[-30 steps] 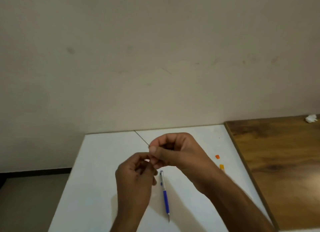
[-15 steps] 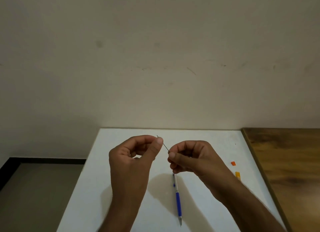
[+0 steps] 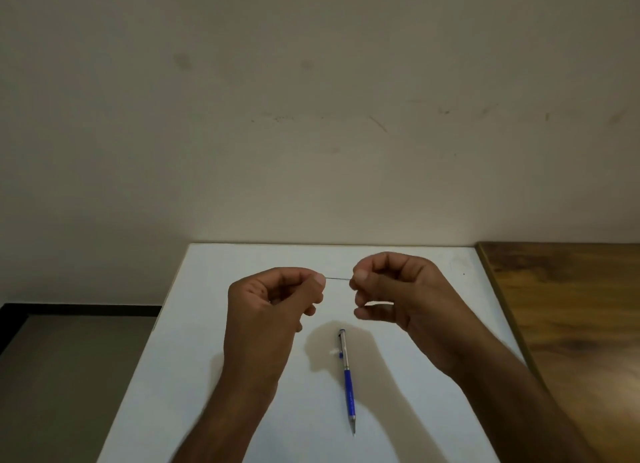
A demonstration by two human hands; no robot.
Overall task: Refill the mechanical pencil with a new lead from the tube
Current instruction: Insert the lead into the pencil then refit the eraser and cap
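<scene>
Both hands are raised above the white table [image 3: 214, 358]. The left hand [image 3: 273, 307] pinches one end of the lead [image 3: 338, 279] between thumb and forefinger; the right hand [image 3: 398, 293] pinches the other end — the thin lead spans the gap between them, roughly level. The mechanical pencil [image 3: 347, 379] lies on the table below the hands — untouched, tip toward the camera. No tube can be made out.
</scene>
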